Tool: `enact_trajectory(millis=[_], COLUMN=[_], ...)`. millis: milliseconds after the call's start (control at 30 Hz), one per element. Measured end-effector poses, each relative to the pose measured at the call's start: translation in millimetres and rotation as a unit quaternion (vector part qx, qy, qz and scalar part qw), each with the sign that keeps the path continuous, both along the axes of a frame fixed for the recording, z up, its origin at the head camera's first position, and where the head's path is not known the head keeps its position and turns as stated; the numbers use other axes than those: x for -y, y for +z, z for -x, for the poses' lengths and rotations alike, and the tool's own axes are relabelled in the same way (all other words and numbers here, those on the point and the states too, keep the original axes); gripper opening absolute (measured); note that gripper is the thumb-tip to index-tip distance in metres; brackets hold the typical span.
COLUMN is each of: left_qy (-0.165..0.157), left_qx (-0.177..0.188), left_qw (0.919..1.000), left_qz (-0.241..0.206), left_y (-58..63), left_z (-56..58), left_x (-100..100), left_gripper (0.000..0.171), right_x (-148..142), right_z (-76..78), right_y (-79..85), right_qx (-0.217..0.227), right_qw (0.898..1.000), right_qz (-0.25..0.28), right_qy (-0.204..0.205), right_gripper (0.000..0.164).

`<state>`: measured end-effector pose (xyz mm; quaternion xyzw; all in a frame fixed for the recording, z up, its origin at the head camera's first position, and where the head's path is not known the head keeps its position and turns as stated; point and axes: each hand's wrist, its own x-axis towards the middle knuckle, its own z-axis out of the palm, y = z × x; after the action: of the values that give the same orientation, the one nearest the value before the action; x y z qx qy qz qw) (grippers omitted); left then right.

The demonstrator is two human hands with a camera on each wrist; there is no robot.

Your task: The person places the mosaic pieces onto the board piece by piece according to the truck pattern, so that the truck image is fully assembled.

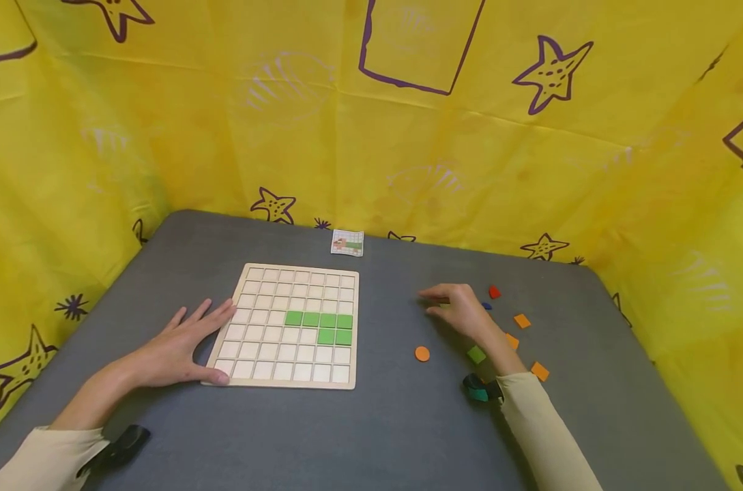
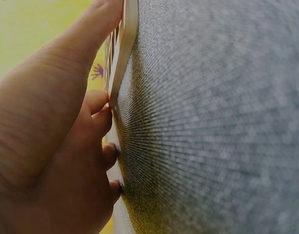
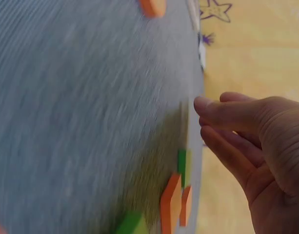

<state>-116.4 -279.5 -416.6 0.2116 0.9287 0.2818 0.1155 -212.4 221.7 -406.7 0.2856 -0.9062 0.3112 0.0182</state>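
A wooden grid board (image 1: 270, 333) lies flat, with green square tiles (image 1: 327, 320) filling part of two rows at its right side. My left hand (image 1: 177, 344) is spread along the board's left edge, fingertips at the rim and thumb on the near corner. Over the table to the right of the board, my right hand (image 1: 460, 310) has its thumb and fingers apart, with nothing visible between them. A green piece (image 1: 445, 305) shows partly beneath this hand. In the right wrist view, the thumb and fingers (image 3: 222, 114) stand above the table surface, beyond a green tile (image 3: 184, 168).
Around the right forearm lie orange squares (image 1: 522, 320), a green square (image 1: 477, 354), a red piece (image 1: 494, 292) and a blue piece (image 1: 486, 306). A round orange piece (image 1: 422, 354) sits nearer the board. Behind the board is a small picture card (image 1: 347, 243). Yellow cloth (image 1: 371, 150) surrounds the table.
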Motion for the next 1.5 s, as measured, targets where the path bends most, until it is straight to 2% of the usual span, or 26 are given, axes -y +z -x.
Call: enact_trajectory(millis=[233, 400, 700, 900, 1167, 1367, 1500], left_qy=[0.000, 0.000, 0.004, -0.002, 0.002, 0.003, 0.000], left_qx=[0.000, 0.000, 0.005, -0.004, -0.003, 0.004, 0.002], left_qw=[1.0000, 1.0000, 1.0000, 1.0000, 1.0000, 0.9999, 1.0000], left_qz=[-0.003, 0.002, 0.004, 0.005, 0.007, 0.010, 0.008], left_y=[0.7, -0.4, -0.2, 0.2, 1.6, 2.6, 2.3], left_z=[-1.0, -0.5, -0.4, -0.2, 0.3, 0.3, 0.2], left_x=[0.2, 0.4, 0.8, 0.4, -1.0, -1.6, -1.6], left_gripper=[0.119, 0.120, 0.121, 0.119, 0.120, 0.121, 0.120], right_x=[-20.4, -33.6, -44.7, -42.8, -36.0, -18.1, -0.6], right_z=[-2.9, -2.0, 0.8, 1.2, 2.5, -0.2, -4.8], right_y=[2.1, 3.7, 4.3, 5.5, 11.3, 16.5, 17.4], right_qx=[0.002, 0.023, 0.043, 0.051, 0.010, -0.019, -0.022], right_qw=[1.000, 1.000, 0.999, 0.998, 0.998, 0.998, 0.999], right_qz=[-0.016, -0.015, -0.032, -0.043, -0.053, -0.033, -0.026], right_qy=[0.002, -0.011, -0.010, -0.003, 0.011, 0.040, 0.030], right_gripper=[0.037, 0.037, 0.034, 0.034, 0.031, 0.029, 0.029])
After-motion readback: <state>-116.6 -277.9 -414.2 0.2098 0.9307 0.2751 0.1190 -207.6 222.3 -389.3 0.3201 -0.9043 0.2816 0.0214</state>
